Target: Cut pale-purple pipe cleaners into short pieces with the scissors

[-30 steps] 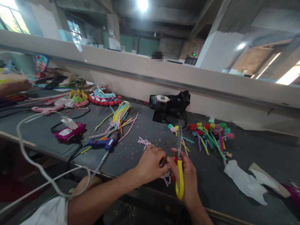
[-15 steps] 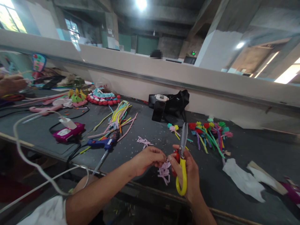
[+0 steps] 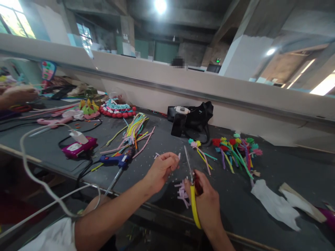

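Observation:
My left hand [image 3: 163, 170] is closed above the dark table, pinching a short lilac pipe cleaner piece [image 3: 179, 156] that sticks up from the fingertips. My right hand [image 3: 208, 198] is wrapped round a pair of scissors [image 3: 194, 204] with a yellow handle loop and a red part, the blades pointing away from me. Below and between the hands lies a small heap of cut lilac pieces [image 3: 181, 194]. More such pieces [image 3: 156, 156] show behind my left hand, which mostly covers them.
Left of my hands lie a blue glue gun [image 3: 115, 160], long pipe cleaners [image 3: 136, 127] and a magenta power block [image 3: 78, 148]. A phone [image 3: 179, 124] leans by a black bag [image 3: 200, 116]. Pipe cleaner flowers [image 3: 232, 146] and white tissue [image 3: 274, 202] lie right. Another person's hand [image 3: 19, 96] is far left.
My hands have moved apart. The left lifted slightly with a lilac piece now showing in its fingers; the scissors in my right hand tilted to the left and dropped a little.

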Motion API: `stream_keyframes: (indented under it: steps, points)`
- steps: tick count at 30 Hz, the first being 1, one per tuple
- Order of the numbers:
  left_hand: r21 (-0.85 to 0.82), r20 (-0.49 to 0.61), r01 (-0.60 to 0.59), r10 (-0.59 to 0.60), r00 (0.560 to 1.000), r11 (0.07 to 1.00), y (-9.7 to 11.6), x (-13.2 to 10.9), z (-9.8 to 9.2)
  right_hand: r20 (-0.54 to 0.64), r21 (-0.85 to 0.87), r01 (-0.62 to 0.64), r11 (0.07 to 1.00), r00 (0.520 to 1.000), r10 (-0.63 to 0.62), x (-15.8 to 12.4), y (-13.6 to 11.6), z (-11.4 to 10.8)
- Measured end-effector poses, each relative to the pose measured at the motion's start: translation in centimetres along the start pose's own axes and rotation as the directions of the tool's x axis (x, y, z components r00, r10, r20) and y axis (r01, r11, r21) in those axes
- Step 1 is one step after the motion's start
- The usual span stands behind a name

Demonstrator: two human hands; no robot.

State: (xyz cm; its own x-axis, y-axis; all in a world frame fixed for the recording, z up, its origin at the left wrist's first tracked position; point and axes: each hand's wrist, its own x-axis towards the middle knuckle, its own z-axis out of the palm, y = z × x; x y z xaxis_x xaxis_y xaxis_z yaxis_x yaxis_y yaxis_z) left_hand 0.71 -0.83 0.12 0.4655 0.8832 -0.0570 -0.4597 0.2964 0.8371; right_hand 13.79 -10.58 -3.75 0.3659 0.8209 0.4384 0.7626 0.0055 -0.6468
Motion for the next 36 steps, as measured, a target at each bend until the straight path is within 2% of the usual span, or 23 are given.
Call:
stream_keyframes:
  steps: [4,7,16,36]
  points:
    - [-0.022,-0.036,-0.083,0.082,0.996,0.996,0.3,0.0,-0.1,0.023,-0.172,0.021,0.985,1.0,-0.018,-0.7,-0.1,0.6]
    - [-0.034,-0.052,-0.121,0.119,0.992,0.992,0.5,-0.1,0.0,0.033,-0.231,0.047,0.972,0.999,-0.041,-1.0,-0.1,0.9]
    - [-0.02,-0.079,-0.164,0.162,0.984,0.986,0.3,-0.3,0.2,0.012,-0.303,0.064,0.951,0.998,-0.064,-1.2,0.0,1.2]
    - [0.042,-0.103,-0.206,0.209,0.972,0.978,0.2,-0.4,0.3,-0.016,-0.343,0.194,0.919,0.977,-0.213,-1.2,0.2,1.3]
